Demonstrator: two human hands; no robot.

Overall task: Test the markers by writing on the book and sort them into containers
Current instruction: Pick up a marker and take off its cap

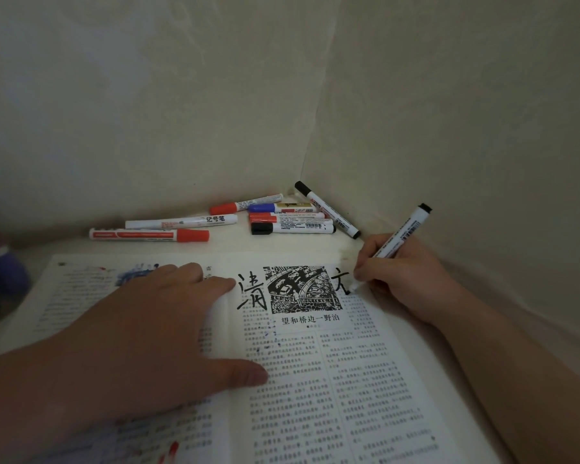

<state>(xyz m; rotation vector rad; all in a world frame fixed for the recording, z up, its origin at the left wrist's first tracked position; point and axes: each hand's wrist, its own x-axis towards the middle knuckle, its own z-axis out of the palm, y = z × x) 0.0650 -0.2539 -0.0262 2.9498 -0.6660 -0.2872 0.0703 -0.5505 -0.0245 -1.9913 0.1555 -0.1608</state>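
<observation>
1. So, the right hand (pixel 402 279) was curled tight round a white marker (pixel 400 234), pinched between thumb and fingers like you'd normally hold a pen. Its black end pointed up and away towards the wall.
2. The marker's tip was down on the right-hand page of the open book (pixel 315 380), right at a fat black stroke (pixel 342 283) just beside the printed black-and-white picture (pixel 302 289).
3. The left hand (pixel 154 329) was flat and wide open, with straight fingers pressing on the book. It lay mostly on the left page, fingertips reaching the fold and thumb splayed out onto the text of the right page. It wasn't gripping anything.
4. Another big black character (pixel 252 293) sat on the other side of the picture, just past the left hand's fingertips.
5. The book lay on the pale bench (pixel 231 244), which was tucked into a corner.
6. The rest of the markers lay loose on the bench beyond the book:
   - a red-capped one (pixel 148 235) and a white one (pixel 181 222) to the left
   - a bunch near the corner, with a red cap (pixel 245 204), a blue cap (pixel 282 207), another red (pixel 285 216) and a black cap (pixel 292 227)
   - one black-capped marker (pixel 327 209) lying at an angle by the wall
7. There was a purple thing (pixel 4 276) at the far left edge, too blurry to tell what it was.
</observation>
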